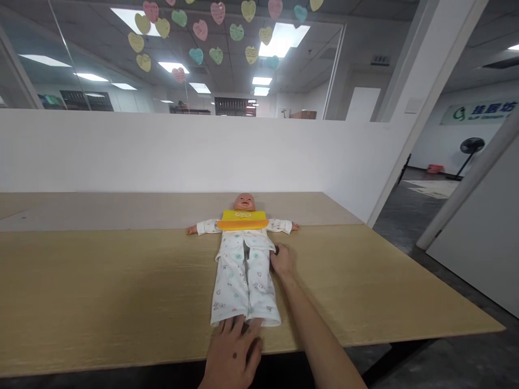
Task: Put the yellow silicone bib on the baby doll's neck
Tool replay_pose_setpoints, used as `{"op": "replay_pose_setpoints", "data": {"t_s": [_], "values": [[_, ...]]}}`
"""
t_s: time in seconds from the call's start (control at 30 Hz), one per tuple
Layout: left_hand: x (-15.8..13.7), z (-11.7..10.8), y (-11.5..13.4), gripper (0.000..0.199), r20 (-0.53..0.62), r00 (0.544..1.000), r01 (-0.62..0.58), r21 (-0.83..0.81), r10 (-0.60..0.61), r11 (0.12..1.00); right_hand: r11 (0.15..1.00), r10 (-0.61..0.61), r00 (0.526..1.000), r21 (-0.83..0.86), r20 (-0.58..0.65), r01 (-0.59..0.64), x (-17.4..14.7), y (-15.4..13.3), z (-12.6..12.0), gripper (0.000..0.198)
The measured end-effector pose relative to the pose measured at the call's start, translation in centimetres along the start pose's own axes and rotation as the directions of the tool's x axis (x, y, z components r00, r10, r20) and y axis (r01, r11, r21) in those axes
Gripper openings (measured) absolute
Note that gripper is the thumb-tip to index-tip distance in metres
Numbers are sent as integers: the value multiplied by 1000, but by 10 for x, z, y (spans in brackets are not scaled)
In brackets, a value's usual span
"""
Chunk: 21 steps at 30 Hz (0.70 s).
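A baby doll [244, 202] lies on its back, head away from me and arms spread to both sides. It wears a white patterned shirt [208, 226] and white patterned trousers [231, 281]. Across its chest is a yellow bib [243, 216] with an orange lower edge. My left hand [235, 348] is at the trouser cuffs, its fingers stretched forward and apart over the hem. At the doll's hip on the right, my right hand [283, 260] has curled fingers against the edge of the clothes. Its fingertips are partly hidden, so the exact fold held is unclear.
The wooden table [121, 286] ends in front of me and slopes off to the right. Behind it stands a white partition [162, 151] with glass above, bearing heart-shaped notes [217, 13]. A doorway at right shows a standing fan [471, 147].
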<state>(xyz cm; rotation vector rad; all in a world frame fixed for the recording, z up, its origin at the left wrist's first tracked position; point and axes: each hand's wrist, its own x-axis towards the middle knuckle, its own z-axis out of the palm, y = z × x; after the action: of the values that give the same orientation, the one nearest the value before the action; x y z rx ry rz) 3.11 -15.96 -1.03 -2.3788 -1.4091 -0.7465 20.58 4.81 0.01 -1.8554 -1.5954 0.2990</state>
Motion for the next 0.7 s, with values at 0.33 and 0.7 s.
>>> {"op": "replay_pose_setpoints", "data": {"t_s": [0.33, 0.7], "values": [[8, 2, 3, 34, -16, 999, 51, -44, -52, 998, 999, -6, 1000, 49, 5, 6, 0, 3, 1, 26], [-2, 6, 3, 40, -33, 999, -5, 61, 7, 998, 999, -6, 1000, 51, 1, 6, -1, 1, -1, 25]]}}
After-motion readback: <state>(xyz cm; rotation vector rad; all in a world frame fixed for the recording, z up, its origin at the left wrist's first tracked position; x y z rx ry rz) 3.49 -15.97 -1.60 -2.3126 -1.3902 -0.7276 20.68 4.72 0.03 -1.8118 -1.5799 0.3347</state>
